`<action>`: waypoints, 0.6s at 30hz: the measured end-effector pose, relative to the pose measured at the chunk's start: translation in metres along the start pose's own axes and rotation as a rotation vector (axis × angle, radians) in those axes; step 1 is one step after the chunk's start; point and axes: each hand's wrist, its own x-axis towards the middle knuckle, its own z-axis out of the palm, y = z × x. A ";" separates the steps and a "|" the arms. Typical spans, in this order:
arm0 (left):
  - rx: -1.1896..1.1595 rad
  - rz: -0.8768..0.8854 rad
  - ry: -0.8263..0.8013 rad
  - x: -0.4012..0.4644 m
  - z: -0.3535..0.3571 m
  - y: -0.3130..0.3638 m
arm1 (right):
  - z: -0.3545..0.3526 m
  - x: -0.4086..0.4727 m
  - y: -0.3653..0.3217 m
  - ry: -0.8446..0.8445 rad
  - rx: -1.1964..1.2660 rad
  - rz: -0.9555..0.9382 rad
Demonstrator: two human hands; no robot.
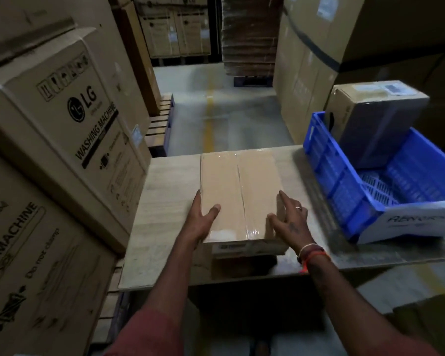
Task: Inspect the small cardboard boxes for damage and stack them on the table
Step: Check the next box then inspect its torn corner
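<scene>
Hands (both) flanking box

We had bare table left of the small cardboard box — room for a hand there. Washing machine cartons walled off the left edge. On the right, a blue crate w/ another box in it blocked that side; only a narrow strip stayed free between.
</scene>
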 end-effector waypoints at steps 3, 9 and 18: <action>0.035 -0.043 0.018 0.022 0.002 -0.022 | 0.013 0.022 0.012 -0.065 -0.082 -0.003; 0.080 -0.065 0.086 0.047 0.016 -0.037 | 0.028 0.058 0.025 -0.051 -0.258 -0.027; 0.392 0.003 0.182 0.062 0.029 -0.045 | 0.046 0.090 0.016 -0.012 -0.541 -0.351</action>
